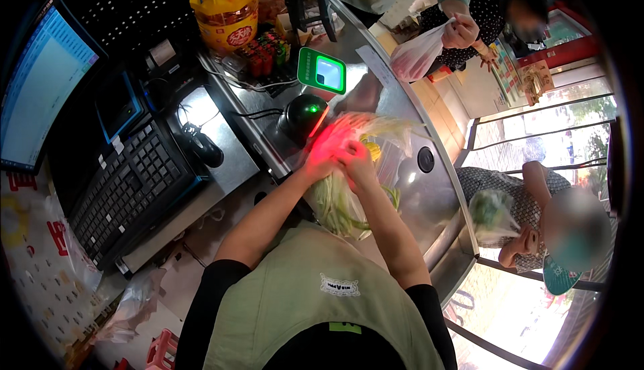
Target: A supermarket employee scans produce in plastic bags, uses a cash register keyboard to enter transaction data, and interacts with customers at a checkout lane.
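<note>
On the metal checkout counter (445, 189), my left hand (322, 161) and my right hand (357, 161) meet over a clear plastic bag (390, 161) of long green vegetables (334, 201). Fingers of both hands are closed on the bag's plastic, under red light. The light comes from a black barcode scanner (304, 113) just beyond my left hand. Something yellow (372, 149) shows beside my right hand. Past the scanner stands a green-framed payment box (322, 70) with a lit window.
At the left are a monitor (45, 83), a keyboard (131, 184) and a mouse (204, 146). A lollipop tub (226, 18) and lighters (261, 53) stand at the back. Across the counter, people hold a white bag (417, 55) and a bag of greens (490, 214).
</note>
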Motion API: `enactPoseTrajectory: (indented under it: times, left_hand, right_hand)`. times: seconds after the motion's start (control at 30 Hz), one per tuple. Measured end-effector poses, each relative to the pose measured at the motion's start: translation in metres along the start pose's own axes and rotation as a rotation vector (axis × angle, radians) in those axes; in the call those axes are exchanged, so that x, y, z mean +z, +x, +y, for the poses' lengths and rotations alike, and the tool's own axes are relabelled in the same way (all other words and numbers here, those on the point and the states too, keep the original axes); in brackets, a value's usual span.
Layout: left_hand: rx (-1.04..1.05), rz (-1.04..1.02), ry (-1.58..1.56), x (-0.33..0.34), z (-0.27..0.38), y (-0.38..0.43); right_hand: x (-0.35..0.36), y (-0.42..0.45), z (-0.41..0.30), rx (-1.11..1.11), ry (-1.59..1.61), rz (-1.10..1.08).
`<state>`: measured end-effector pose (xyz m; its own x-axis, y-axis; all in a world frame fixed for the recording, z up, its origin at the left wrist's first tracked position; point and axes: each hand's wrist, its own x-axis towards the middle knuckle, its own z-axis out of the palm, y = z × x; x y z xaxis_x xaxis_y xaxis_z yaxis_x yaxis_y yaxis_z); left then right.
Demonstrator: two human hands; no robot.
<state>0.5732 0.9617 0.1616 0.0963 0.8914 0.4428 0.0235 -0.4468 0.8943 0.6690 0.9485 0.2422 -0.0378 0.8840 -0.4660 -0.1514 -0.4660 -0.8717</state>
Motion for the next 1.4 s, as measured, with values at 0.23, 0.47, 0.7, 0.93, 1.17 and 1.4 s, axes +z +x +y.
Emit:
enactPoseTrajectory:
  times: [0.23, 0.47, 0.7, 0.93, 1.17, 1.4]
  left_hand:
    - [0.134, -0.120, 0.270, 0.008, 0.019, 0.003]
    - [-0.072, -0.249, 0.182, 0.022, 0.040, 0.010]
    - [-0.408, 0.082, 0.188, 0.031, 0.063, -0.074]
    - [-0.513, 0.016, 0.259, 0.029, 0.091, -0.107]
    - [-0.597, 0.134, 0.254, 0.017, 0.065, -0.090]
    - [-0.629, 0.200, 0.267, -0.013, 0.046, -0.076]
  right_hand:
    - [-0.099, -0.034, -0.014, 0.106, 0.056, 0.084]
    - [-0.109, 0.011, -0.034, 0.081, -0.386, 0.167]
    - [-0.115, 0.031, -0.028, 0.202, -0.554, -0.034]
    - [-0.105, 0.057, -0.003, 0.480, 0.654, -0.199]
    - [-0.041, 0.071, -0.020, 0.372, 0.586, 0.143]
    - [-0.027, 0.101, -0.005, 0.301, 0.793, 0.124]
